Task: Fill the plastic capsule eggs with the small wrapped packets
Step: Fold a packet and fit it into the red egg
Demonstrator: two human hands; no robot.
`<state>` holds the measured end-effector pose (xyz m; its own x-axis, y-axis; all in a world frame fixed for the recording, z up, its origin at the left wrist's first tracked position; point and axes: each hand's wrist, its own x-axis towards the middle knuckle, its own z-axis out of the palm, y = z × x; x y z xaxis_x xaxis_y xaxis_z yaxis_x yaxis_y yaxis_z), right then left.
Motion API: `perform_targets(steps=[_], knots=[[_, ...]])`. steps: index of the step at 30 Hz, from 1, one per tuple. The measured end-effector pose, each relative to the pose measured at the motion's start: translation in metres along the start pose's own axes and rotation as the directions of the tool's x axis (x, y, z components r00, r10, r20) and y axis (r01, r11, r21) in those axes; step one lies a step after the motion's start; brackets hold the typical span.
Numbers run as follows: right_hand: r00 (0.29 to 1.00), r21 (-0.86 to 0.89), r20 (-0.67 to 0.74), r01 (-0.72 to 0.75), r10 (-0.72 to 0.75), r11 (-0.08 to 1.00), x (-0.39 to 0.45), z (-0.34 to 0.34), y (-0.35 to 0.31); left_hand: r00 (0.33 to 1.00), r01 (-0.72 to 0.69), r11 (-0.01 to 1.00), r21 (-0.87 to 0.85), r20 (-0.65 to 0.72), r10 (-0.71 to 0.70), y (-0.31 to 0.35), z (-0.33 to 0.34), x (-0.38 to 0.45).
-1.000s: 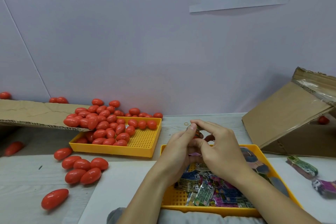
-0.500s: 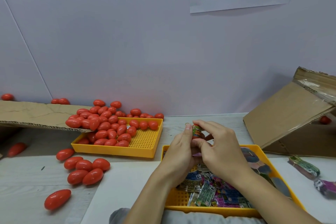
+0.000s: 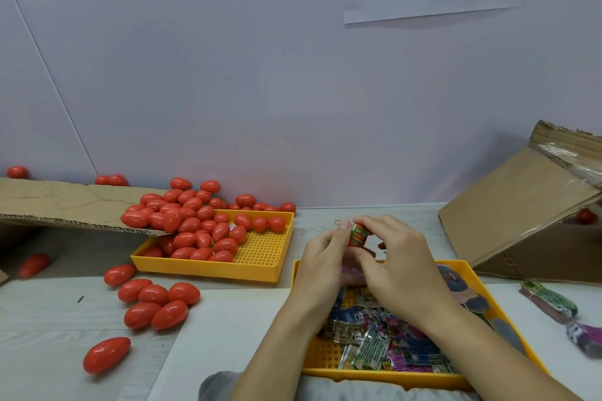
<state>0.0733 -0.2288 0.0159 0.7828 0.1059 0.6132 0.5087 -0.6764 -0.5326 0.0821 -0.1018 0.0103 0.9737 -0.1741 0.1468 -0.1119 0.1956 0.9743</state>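
Both hands meet above the far edge of the near yellow tray (image 3: 384,376), which holds several small wrapped packets (image 3: 374,345). My left hand (image 3: 325,260) and my right hand (image 3: 400,263) together pinch a rolled green and orange packet (image 3: 358,235) set in a red capsule half, mostly hidden by the fingers. Several red capsule eggs (image 3: 195,228) fill a second yellow tray (image 3: 260,257) at the left. More red eggs (image 3: 153,303) lie loose on the table.
A cardboard flap (image 3: 65,205) slopes over the egg tray from the left. A tipped cardboard box (image 3: 521,215) stands at the right with one red egg (image 3: 586,216) inside. Packet bundles (image 3: 550,303) lie at the right edge. A rubber band (image 3: 338,222) lies behind my hands.
The rolled packet has come further into view between my fingertips, standing upright; both hands have stayed above the near tray.
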Motion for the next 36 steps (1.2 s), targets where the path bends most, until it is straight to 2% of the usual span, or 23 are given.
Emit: perform_targets(steps=[3, 7, 12, 14, 18, 21, 26, 32, 36], knots=[[1.0, -0.016, 0.0, 0.002, -0.002, 1.0, -0.001, 0.0, 0.001, 1.0, 0.011, 1.0, 0.003, 0.019, -0.011, 0.002, -0.001, -0.001], [1.0, -0.014, -0.009, 0.018, -0.018, 1.0, -0.001, 0.0, 0.001, 0.995, 0.091, 0.991, -0.093, 0.059, -0.086, 0.002, 0.0, -0.003], [0.999, -0.033, 0.014, 0.046, -0.045, 0.998, 0.0, -0.002, 0.001, 0.992, 0.106, 0.988, -0.108, 0.086, -0.097, 0.002, -0.001, -0.003], [0.999, 0.013, 0.01, 0.034, -0.034, 0.999, 0.001, -0.002, 0.002, 0.992, 0.107, 0.983, -0.151, 0.081, -0.095, 0.004, 0.0, -0.003], [0.998, 0.236, -0.01, -0.058, 0.063, 0.97, 0.0, -0.004, 0.0, 0.987, 0.151, 0.928, -0.34, 0.107, -0.121, 0.01, -0.002, -0.004], [0.999, 0.265, -0.024, -0.027, 0.035, 0.964, 0.0, -0.005, -0.002, 0.975, 0.208, 0.888, -0.411, 0.164, -0.153, 0.014, -0.005, -0.004], [0.999, 0.245, -0.019, -0.031, 0.036, 0.969, 0.0, -0.005, -0.003, 0.968, 0.224, 0.901, -0.371, 0.191, -0.162, 0.012, -0.006, -0.004], [1.0, 0.216, -0.009, -0.015, 0.017, 0.976, 0.0, -0.005, -0.004, 0.985, 0.154, 0.949, -0.275, 0.124, -0.124, 0.009, -0.003, -0.002], [1.0, 0.231, 0.022, -0.026, 0.022, 0.973, 0.001, -0.004, -0.001, 0.983, 0.144, 0.96, -0.239, 0.146, -0.111, 0.005, -0.001, -0.004]])
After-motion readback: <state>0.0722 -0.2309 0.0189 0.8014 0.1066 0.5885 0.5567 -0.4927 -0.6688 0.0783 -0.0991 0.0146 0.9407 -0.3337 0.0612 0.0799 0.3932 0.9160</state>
